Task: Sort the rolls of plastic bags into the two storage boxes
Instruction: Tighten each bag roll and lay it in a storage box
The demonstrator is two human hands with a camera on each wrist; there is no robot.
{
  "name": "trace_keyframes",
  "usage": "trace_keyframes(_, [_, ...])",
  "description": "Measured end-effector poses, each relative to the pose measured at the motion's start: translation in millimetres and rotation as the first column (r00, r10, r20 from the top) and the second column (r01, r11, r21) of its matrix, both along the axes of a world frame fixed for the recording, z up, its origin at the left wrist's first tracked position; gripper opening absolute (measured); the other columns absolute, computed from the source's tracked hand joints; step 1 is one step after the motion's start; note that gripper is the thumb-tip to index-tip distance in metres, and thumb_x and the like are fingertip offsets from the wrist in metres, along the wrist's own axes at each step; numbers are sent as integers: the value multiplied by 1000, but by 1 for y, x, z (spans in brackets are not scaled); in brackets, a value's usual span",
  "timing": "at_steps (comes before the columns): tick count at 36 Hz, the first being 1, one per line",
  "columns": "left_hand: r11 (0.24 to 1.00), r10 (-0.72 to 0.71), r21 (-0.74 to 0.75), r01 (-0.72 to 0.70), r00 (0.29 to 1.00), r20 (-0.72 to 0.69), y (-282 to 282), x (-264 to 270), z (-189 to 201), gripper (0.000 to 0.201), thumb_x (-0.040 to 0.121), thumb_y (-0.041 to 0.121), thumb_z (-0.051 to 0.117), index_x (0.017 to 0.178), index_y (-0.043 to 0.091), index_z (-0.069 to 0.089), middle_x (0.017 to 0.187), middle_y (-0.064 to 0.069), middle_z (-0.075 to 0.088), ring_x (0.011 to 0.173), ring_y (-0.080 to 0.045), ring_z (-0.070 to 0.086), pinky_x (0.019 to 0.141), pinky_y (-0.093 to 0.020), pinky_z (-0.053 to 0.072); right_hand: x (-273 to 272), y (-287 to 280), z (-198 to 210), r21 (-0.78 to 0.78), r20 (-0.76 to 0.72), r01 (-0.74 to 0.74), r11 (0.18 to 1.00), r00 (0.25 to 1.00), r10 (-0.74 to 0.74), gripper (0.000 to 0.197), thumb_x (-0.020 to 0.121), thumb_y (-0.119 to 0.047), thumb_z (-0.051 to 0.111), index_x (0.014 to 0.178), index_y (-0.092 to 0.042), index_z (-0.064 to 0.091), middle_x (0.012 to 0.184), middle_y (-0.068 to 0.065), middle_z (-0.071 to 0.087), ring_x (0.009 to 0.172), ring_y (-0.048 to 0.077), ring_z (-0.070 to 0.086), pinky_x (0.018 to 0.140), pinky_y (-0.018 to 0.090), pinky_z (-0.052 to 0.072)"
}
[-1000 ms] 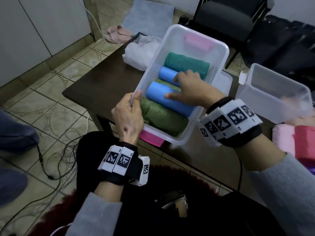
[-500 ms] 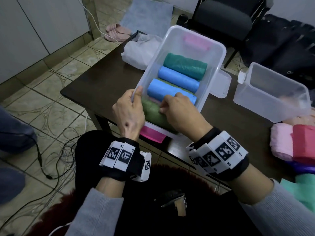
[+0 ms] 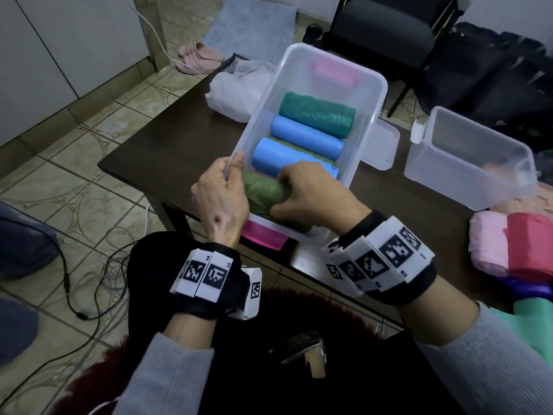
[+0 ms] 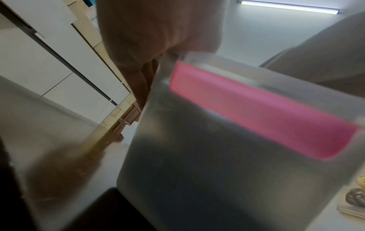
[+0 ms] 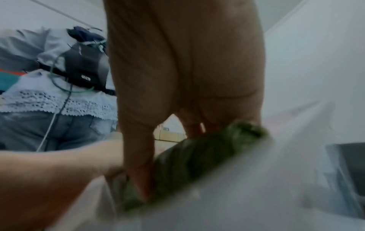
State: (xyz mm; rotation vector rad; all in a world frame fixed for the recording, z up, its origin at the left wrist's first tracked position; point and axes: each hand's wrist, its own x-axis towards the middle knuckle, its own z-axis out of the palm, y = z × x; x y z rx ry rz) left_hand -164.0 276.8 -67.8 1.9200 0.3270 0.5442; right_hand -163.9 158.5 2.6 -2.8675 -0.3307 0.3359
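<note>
A clear storage box (image 3: 375, 85) with pink handles stands on the dark table (image 3: 167, 145). It holds a teal roll (image 3: 317, 115), two blue rolls (image 3: 305, 137) and an olive-green roll (image 3: 263, 193) at the near end. My left hand (image 3: 223, 191) grips the box's near left rim (image 4: 197, 57). My right hand (image 3: 311, 199) grips the olive-green roll (image 5: 197, 157), thumb on the near side and fingers on the far side. A second clear box (image 3: 466, 157) stands at the right.
Loose pink (image 3: 487, 244), red (image 3: 529, 247), purple and mint rolls lie at the table's right edge. A white plastic bag (image 3: 236, 85) lies behind the box on the left. A lid (image 3: 380, 145) lies between the boxes. A black chair (image 3: 386, 34) stands beyond the table.
My right hand has come back from the blue rolls to the box's near end and closed round the olive-green roll. My left hand has stayed on the rim.
</note>
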Motion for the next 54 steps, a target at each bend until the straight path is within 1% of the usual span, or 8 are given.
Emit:
trace_keyframes(6, [999,-16,-38,16,1000,0,0,1,0,41,96,46,45,84,15,69,70,6,62,74,-19,62,69,-30,47,-6,-3,7,-9,339,133,991,933,-122,32,79,-19,60,107,-8,45,108,10,50,102,29,45,80,36,39])
trace_keyframes(10, [999,-10,-37,9,1000,-9,-1,2,-1,39,96,45,45,84,16,69,67,10,60,75,-18,63,72,-31,49,-8,3,-9,-109,427,134,985,901,-76,33,79,-9,58,109,-9,45,110,11,49,100,30,46,73,34,33])
trace_keyframes(16, [999,26,-25,-26,1000,7,-3,1,-1,40,97,41,46,84,12,70,66,3,59,68,-16,53,62,-22,32,-9,3,-27,-172,270,37,984,963,11,34,80,-5,56,111,-11,45,112,10,50,104,30,46,72,34,32])
trace_keyframes(24, [999,21,-31,-22,1000,-14,-4,0,-1,41,97,40,46,80,10,68,54,6,48,54,-9,44,54,-19,27,0,-3,-13,116,-96,60,991,994,-49,43,85,-32,67,117,-5,58,117,11,61,107,24,54,80,29,41])
trace_keyframes(35, [1000,25,-17,-26,999,-24,-4,0,3,40,97,41,47,88,10,71,71,0,61,73,-20,55,65,-23,31,5,-1,-17,-10,-81,0,1000,997,-1,32,95,-18,51,123,-3,57,123,16,60,114,32,53,93,37,45])
trace_keyframes(45, [999,18,-34,-19,999,-37,-4,2,3,41,96,45,46,89,13,71,83,-6,71,83,-20,64,76,-30,45,8,-5,-8,76,77,-16,997,997,10,27,98,-14,40,119,-9,56,120,12,58,110,26,49,68,23,24])
trace_keyframes(51, [999,19,-41,-21,999,-29,-4,0,2,41,96,45,46,90,13,72,75,-1,66,75,-12,58,69,-24,41,15,-7,3,108,240,30,994,969,-55,34,94,-7,43,126,-12,52,121,13,48,111,30,44,87,37,39])
trace_keyframes(54, [998,21,-53,-22,1000,-20,-5,0,2,40,96,44,46,89,14,72,78,-3,69,76,-13,59,71,-26,43,22,-13,3,10,108,82,997,991,-83,45,93,-13,48,137,-11,37,132,18,41,121,37,39,98,44,37])
